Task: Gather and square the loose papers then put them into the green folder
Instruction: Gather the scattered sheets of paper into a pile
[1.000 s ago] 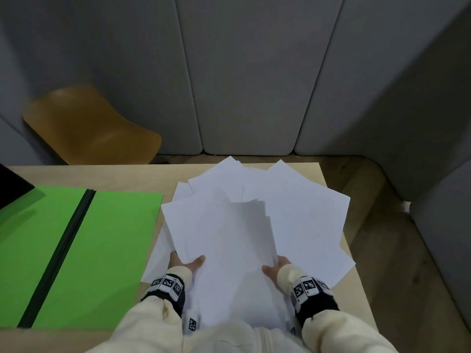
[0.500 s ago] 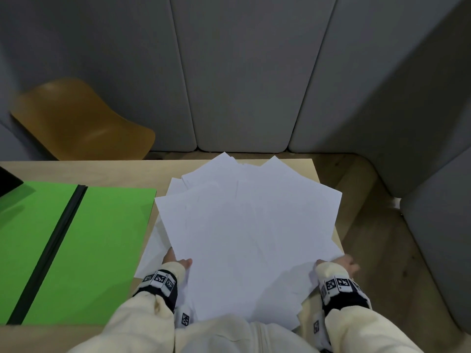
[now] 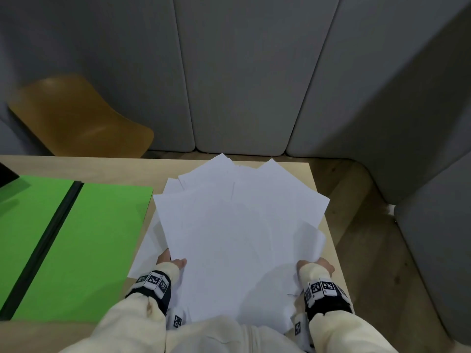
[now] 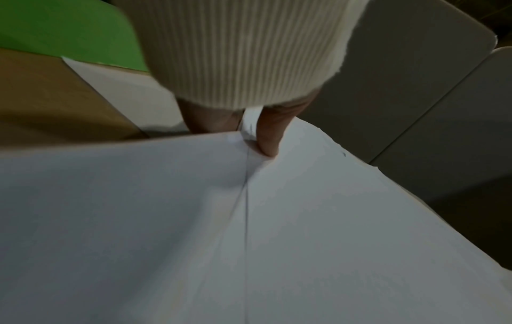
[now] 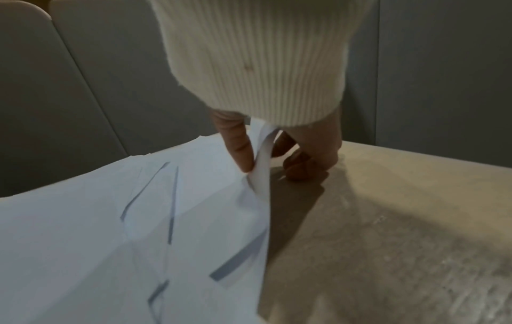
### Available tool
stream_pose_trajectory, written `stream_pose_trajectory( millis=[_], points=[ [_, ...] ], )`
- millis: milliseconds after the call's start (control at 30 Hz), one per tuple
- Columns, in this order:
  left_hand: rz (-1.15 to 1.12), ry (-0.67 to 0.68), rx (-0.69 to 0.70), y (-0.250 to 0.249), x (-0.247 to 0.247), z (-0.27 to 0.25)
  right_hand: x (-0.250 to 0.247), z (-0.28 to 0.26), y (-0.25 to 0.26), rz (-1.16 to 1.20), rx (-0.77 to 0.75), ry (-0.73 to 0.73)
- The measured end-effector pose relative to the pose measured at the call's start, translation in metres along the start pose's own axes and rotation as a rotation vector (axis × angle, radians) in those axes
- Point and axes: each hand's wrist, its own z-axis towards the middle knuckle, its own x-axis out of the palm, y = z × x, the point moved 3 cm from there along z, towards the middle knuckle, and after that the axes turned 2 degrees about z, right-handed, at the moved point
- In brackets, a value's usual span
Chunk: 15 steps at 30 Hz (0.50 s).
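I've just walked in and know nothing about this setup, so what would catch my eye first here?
A fan of loose white papers sprawls over the right part of the wooden table, pinched at its near edges by the left hand and right hand. Left of them lies a bright green folder, open flat.

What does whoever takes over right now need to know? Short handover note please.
Left hand: pinches the papers at their near left edge, thumb on top.
Right hand: pinches the near right edge.
Papers: fanned out, unsquared, on the table, to the right of the folder.
Folder: open flat, nothing in it.
Done: sheets roughly gathered into one pile.
Left: square the edges, then put the pile into the folder.
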Motion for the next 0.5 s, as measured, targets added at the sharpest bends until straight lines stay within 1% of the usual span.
stream_pose_trajectory(
  millis=[67, 133, 233, 367, 433, 500],
  points=[
    [0.006, 0.033, 0.01, -0.001, -0.001, -0.001, 0.0, 0.0, 0.004, -0.022, -0.01, -0.008],
    [0.008, 0.055, 0.025, -0.002, -0.002, -0.002, 0.002, -0.001, 0.011, 0.018, -0.052, 0.022],
    [-0.007, 0.063, 0.043, -0.007, -0.003, -0.008, 0.013, 0.0, 0.014, 0.082, -0.126, 0.151],
    [0.004, 0.072, 0.051, -0.012, -0.002, -0.014, 0.018, -0.006, 0.02, 0.224, -0.042, 0.144],
    [0.018, 0.075, 0.054, -0.012, -0.002, -0.015, 0.021, -0.01, 0.02, 0.205, -0.02, 0.2],
    [0.022, 0.078, 0.059, -0.01, -0.003, -0.014, 0.025, -0.009, 0.017, 0.177, -0.057, 0.2]
  ],
)
